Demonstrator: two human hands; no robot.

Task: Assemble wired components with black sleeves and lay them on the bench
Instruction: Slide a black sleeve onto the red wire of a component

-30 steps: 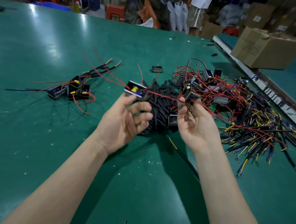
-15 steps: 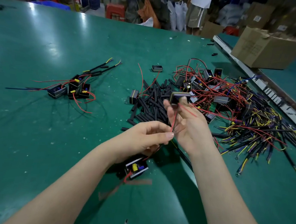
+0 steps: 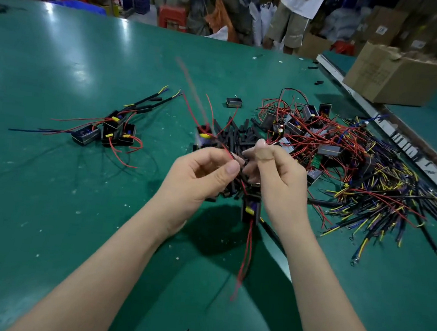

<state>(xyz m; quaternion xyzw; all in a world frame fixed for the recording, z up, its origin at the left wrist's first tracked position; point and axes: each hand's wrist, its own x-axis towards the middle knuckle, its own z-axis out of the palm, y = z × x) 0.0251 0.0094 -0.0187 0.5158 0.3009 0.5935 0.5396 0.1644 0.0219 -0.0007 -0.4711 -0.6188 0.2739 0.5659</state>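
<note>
My left grip (image 3: pixel 206 169) and right grip (image 3: pixel 273 168), now drawn together, pinch red wires (image 3: pixel 228 150); the component (image 3: pixel 251 208), earlier below my left grip, now dangles under my right, ready for sleeves (image 3: pixel 237 137) beyond.

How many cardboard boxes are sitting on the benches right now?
1. The cardboard box sits on the neighbouring bench at far right. More boxes stand on the floor behind; some may be hidden.

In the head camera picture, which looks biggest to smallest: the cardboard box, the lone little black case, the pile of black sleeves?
1. Cardboard box, though it sits far back.
2. Pile of black sleeves, partly hidden by the hands, so its full spread is unsure.
3. Lone black case, clearly smallest.
</note>
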